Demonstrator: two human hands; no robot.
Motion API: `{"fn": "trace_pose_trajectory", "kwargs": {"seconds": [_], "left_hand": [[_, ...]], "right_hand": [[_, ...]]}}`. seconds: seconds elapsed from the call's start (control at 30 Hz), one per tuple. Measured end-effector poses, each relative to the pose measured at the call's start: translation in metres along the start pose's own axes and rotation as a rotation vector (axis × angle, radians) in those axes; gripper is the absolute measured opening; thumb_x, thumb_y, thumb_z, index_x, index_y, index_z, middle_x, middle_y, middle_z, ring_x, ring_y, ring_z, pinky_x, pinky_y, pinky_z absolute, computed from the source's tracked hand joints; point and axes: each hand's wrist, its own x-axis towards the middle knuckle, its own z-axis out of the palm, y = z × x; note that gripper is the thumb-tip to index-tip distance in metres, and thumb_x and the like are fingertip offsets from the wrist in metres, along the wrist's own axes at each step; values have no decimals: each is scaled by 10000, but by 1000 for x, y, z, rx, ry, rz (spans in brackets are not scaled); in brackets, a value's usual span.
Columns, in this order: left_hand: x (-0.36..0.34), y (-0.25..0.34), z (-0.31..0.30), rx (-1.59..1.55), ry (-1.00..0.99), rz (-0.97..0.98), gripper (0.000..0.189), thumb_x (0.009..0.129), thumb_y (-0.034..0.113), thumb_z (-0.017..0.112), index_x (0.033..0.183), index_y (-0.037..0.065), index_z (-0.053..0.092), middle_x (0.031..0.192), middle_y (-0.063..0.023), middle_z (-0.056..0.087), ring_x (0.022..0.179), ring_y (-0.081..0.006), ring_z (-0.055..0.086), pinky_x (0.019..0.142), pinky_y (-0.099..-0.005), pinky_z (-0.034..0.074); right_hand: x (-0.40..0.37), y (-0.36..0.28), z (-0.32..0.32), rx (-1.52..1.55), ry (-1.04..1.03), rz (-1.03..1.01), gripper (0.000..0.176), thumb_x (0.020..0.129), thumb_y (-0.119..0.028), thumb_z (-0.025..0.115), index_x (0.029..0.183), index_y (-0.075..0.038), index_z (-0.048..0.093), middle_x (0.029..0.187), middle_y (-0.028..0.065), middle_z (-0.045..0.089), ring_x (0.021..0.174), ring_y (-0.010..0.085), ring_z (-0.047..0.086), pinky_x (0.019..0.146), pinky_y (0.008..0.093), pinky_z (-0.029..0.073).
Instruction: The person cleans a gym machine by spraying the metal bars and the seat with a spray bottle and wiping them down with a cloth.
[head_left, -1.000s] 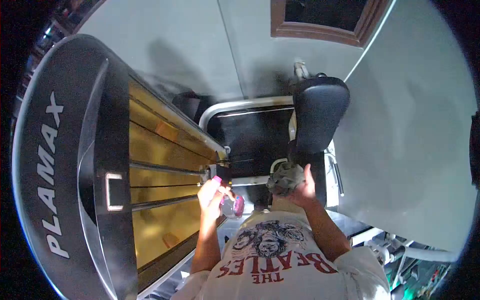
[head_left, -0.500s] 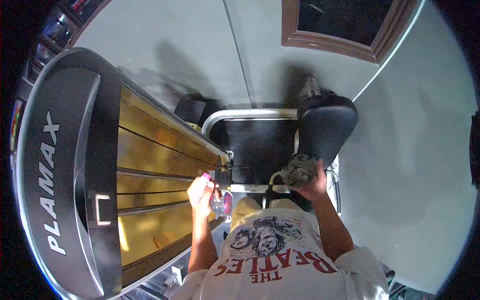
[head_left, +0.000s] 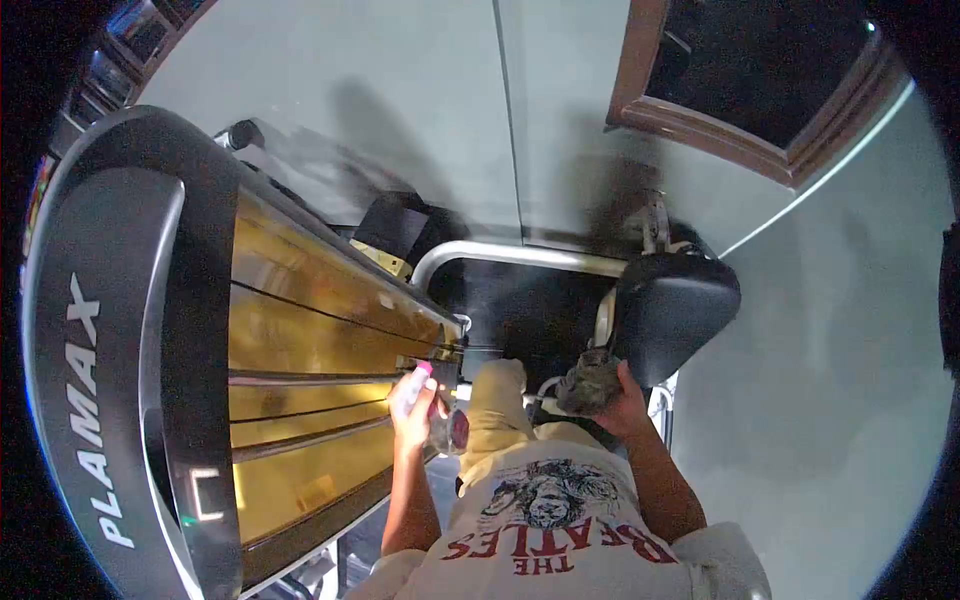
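Observation:
My left hand (head_left: pixel 413 418) is closed around the neck of a spray bottle (head_left: pixel 450 431) with a pink-and-white spray head and a clear body with a dark pink label. It is close by the right edge of the gold panel (head_left: pixel 290 318) on the exercise machine. In my right hand (head_left: pixel 627 410) is a crumpled grey cloth (head_left: pixel 587 386), bunched up in front of the fingers. The cloth is just below the black padded seat (head_left: pixel 680 300), overlapping its lower left side in this view.
Metal guide rods (head_left: pixel 310 379) run across the gold panel, beside the dark PLAMAX housing (head_left: pixel 95 330). A pale metal tube frame (head_left: pixel 530 254) curves in front of me. My knee (head_left: pixel 495 390) is between my hands. A brown-framed window (head_left: pixel 745 70) is in the grey wall.
The view has shifted, so the machine and seat appear lower. One leg has come forward between my hands. Both hands keep hold of the bottle and the cloth.

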Motion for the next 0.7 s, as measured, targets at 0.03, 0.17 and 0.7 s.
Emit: {"fn": "trace_pose_trajectory", "kwargs": {"seconds": [0.03,0.17,0.7], "left_hand": [[9,-6,-3,53,0,-31,288,949,179,569,1066,-83,552,752,-156,615,457,-183,564,467,-324,502],[54,-8,13,259,20,-41,238,919,199,633,1001,-24,629,752,-80,656,524,-114,547,501,-261,442],[236,-77,101,220,-267,-371,172,883,178,696,886,32,606,650,-12,579,554,-100,572,511,-267,456]], "right_hand": [[3,-2,0,0,28,14,624,931,-568,505,1321,-80,486,1255,168,581,1179,362,562,984,575,455],[27,-17,2,-62,70,22,586,943,-521,530,1325,-79,485,1249,144,588,1169,304,581,996,498,470],[249,-101,-35,-1143,580,-237,491,907,-414,662,1186,-20,569,1088,91,639,1003,210,602,914,358,467]]}}
